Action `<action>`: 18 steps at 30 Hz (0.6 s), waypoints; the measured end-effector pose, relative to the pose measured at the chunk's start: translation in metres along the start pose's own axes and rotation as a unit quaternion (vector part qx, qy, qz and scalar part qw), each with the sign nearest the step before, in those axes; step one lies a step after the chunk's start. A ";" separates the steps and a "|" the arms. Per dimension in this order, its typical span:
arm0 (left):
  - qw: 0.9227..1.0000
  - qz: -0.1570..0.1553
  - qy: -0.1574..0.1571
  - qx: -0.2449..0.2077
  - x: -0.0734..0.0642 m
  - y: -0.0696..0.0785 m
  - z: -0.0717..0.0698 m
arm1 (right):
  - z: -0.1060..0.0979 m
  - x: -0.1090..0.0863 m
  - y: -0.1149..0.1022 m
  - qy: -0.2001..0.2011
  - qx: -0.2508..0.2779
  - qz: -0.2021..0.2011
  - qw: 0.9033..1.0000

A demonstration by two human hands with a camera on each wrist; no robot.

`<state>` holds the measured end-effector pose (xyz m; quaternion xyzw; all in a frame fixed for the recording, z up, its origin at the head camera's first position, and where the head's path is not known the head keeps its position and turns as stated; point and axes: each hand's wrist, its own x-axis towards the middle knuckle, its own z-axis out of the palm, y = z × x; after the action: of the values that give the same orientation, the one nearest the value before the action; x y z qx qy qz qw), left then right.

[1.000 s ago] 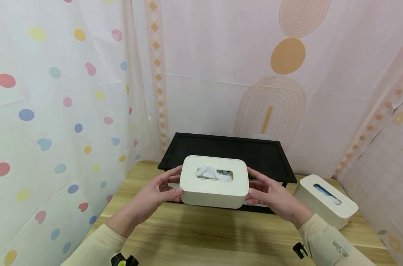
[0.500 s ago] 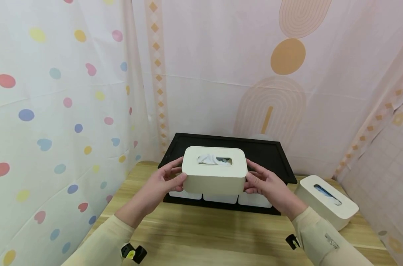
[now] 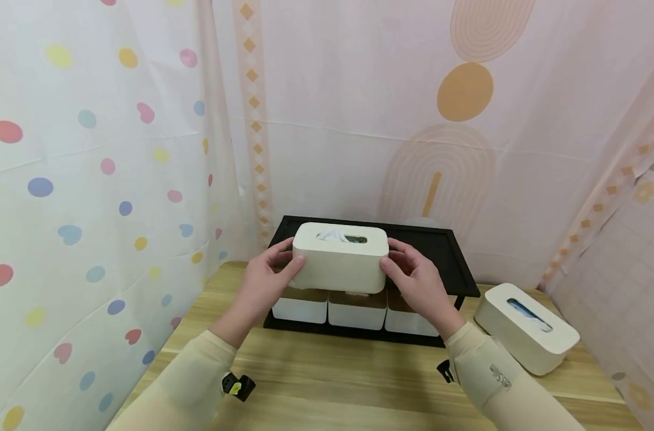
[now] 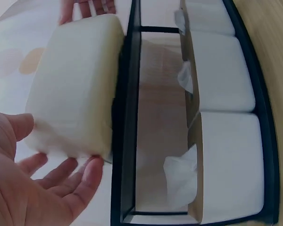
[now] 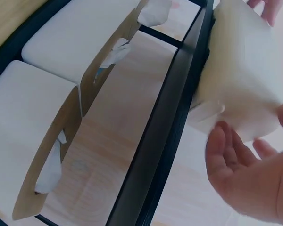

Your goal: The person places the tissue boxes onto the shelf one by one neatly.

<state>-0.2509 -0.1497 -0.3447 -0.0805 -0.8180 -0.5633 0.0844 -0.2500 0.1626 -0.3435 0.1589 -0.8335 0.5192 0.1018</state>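
A cream tissue box (image 3: 340, 269) is held level between both hands, over the front part of the black shelf's top (image 3: 437, 254). Its oval slot shows white tissue. My left hand (image 3: 259, 287) grips the left end, thumb on the front face. The other end is gripped by my right hand (image 3: 418, 284) in the same way. In the left wrist view the box (image 4: 75, 89) lies close along the shelf's upper edge; whether it touches the shelf I cannot tell. The right wrist view shows fingertips (image 5: 219, 141) under the box's corner.
Below, on the shelf's lower level, three white tissue boxes (image 3: 356, 314) stand side by side, tissue poking from their brown tops. Another cream tissue box (image 3: 526, 332) stands on the wooden table (image 3: 327, 383) to the right. Patterned curtains (image 3: 327, 167) hang behind and at the sides.
Both hands have moved the cream tissue box forward and up, from in front of the shelf to over its top. The lower tissue boxes have come into sight beneath it.
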 end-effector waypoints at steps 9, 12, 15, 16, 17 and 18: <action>0.942 0.220 0.125 0.222 -0.003 -0.012 0.015 | 0.022 0.002 0.001 0.159 -0.115 -0.118 0.974; 0.908 0.278 0.148 0.277 -0.005 -0.018 0.019 | 0.027 0.000 0.004 0.196 -0.161 -0.162 0.954; 0.877 0.321 0.165 0.316 -0.005 -0.025 0.020 | 0.031 -0.003 0.008 0.208 -0.189 -0.188 0.941; 0.867 0.335 0.171 0.328 -0.004 -0.028 0.020 | 0.033 -0.003 0.010 0.209 -0.195 -0.194 0.939; 0.856 0.349 0.177 0.338 -0.004 -0.030 0.020 | 0.034 -0.004 0.011 0.208 -0.200 -0.198 0.937; 0.846 0.362 0.183 0.347 -0.004 -0.033 0.020 | 0.035 -0.005 0.013 0.207 -0.202 -0.202 0.936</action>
<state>-0.2556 -0.1429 -0.3821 -0.2316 -0.8429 -0.1763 0.4525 -0.2501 0.1375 -0.3712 0.1890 -0.8319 0.3297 0.4045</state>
